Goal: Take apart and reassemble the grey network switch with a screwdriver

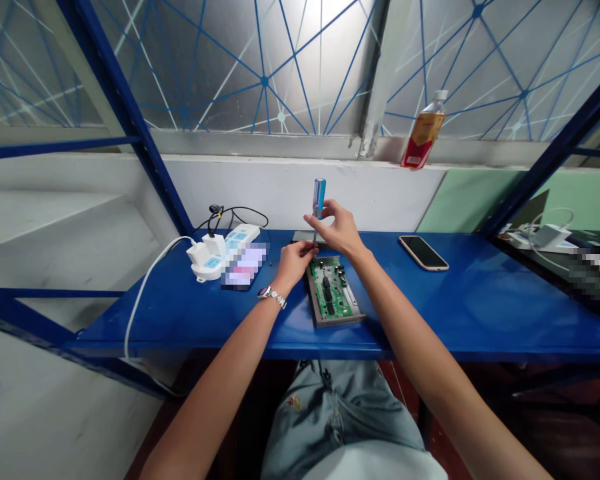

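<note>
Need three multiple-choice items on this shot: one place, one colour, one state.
1. Where is the plastic bottle?
A) On the window ledge
B) On the floor
C) In a hand

2. What colour is the handle of the screwdriver in the right hand?
A) Red
B) Blue
C) Yellow

3. What state is the circuit board in?
A) Covered by a closed lid
B) Exposed in an open grey casing
C) Snapped in half

Answers:
1. A, it stands high on the ledge by the window.
2. B, the upright handle shows blue.
3. B, the green board lies uncovered.
</note>
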A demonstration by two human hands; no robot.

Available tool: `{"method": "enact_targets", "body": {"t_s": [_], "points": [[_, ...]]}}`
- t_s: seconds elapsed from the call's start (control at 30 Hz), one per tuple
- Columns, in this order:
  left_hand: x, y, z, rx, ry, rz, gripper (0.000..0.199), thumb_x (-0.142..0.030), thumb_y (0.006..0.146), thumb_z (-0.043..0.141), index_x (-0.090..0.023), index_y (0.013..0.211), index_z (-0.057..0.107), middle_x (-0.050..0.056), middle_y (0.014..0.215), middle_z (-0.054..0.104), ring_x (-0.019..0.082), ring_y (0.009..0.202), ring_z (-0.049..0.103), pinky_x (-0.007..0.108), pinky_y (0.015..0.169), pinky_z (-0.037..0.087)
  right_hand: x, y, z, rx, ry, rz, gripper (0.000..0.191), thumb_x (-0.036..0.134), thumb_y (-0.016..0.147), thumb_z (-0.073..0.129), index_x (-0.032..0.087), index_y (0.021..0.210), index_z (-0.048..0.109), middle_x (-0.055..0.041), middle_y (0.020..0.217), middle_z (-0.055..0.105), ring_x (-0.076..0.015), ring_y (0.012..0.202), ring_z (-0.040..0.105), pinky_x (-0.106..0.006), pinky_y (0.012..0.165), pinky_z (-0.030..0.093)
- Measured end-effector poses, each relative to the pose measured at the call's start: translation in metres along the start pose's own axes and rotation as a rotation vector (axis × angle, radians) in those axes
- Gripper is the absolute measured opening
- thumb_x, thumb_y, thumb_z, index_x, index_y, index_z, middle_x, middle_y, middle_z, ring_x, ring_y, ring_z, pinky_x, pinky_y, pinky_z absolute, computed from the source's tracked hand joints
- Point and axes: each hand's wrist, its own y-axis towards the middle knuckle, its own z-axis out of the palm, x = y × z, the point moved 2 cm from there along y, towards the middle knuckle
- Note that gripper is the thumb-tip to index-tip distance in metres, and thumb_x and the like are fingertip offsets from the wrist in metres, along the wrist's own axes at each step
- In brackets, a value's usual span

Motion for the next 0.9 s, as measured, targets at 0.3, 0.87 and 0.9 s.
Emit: {"method": "enact_targets", "body": {"t_s": [0.3, 0.87, 0.9], "points": [[-0.009, -0.002, -0.001, 0.064, -0.003, 0.049, 0.020, -0.022, 0.093, 0.063, -0.013, 0.107, 0.074, 0.014, 0.107, 0.080, 0.024, 0.099, 0.077, 0.036, 0.094, 0.059, -0.001, 0.002, -0.001, 0.071, 0.138, -0.023, 0.033, 0.053, 0.091, 0.064, 0.021, 0.088, 0.068, -0.0071, 0.095, 0.075, -0.0245, 0.091, 0.069, -0.036, 0.077, 0.053], [-0.002, 0.001, -0.003, 0.063, -0.001, 0.065, 0.019, -0.024, 0.089, 0.068, -0.014, 0.104, 0.074, 0.012, 0.106, 0.080, 0.023, 0.093, 0.077, 0.036, 0.090, 0.062, -0.022, -0.010, 0.006, 0.225, 0.330, 0.136, 0.024, 0.039, 0.081, 0.068, 0.017, 0.089, 0.066, -0.0039, 0.081, 0.071, -0.0154, 0.063, 0.067, -0.028, 0.061, 0.053], [-0.002, 0.001, -0.002, 0.080, -0.015, 0.069, 0.020, -0.023, 0.089, 0.066, -0.014, 0.106, 0.074, 0.012, 0.107, 0.080, 0.023, 0.095, 0.077, 0.036, 0.092, 0.061, -0.022, -0.011, 0.007, 0.243, 0.358, 0.149, 0.025, 0.040, 0.082, 0.067, 0.017, 0.090, 0.066, -0.0040, 0.082, 0.070, -0.0151, 0.062, 0.067, -0.028, 0.060, 0.053]]}}
